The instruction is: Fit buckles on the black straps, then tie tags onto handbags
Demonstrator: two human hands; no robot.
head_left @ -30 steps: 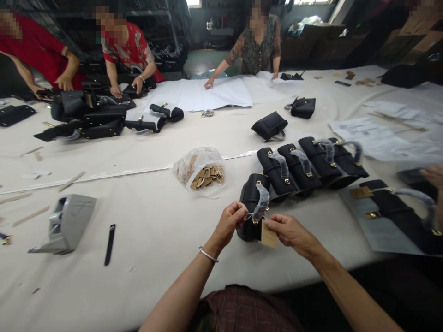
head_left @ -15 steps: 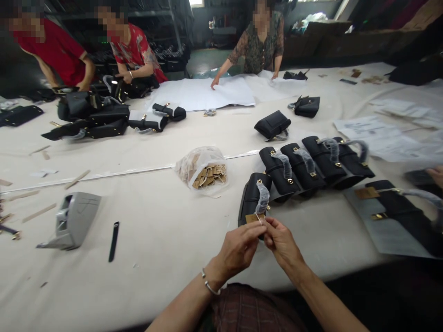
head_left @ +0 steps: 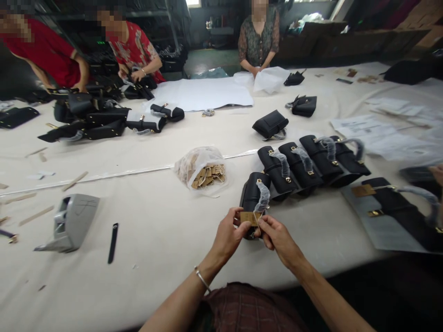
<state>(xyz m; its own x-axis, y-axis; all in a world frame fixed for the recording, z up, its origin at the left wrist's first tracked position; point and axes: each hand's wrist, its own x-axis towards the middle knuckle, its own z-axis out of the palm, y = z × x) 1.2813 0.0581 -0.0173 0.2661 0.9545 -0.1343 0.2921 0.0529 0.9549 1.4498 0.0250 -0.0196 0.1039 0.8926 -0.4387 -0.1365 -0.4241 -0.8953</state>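
Note:
A black handbag stands at the table's front edge, its handle wrapped in clear plastic. A brown paper hang tag lies against the bag's near side. My left hand pinches this tag between thumb and fingers. The tag's white string runs up toward the handle's lower end, and my right hand closes its fingertips on it. Whether the string is knotted I cannot tell. Behind the bag, a row of similar black handbags has wrapped handles too.
A clear plastic bag of brown tags sits mid-table. To the left are a grey tape dispenser and a black strap. On the right, a tagged handbag lies on a grey sheet. Co-workers stand across the table among more bags.
My left hand has moved left and down from the string onto the tag, which now faces up in view. My right hand stays by the string. Across the table, a co-worker has gathered up white sheeting.

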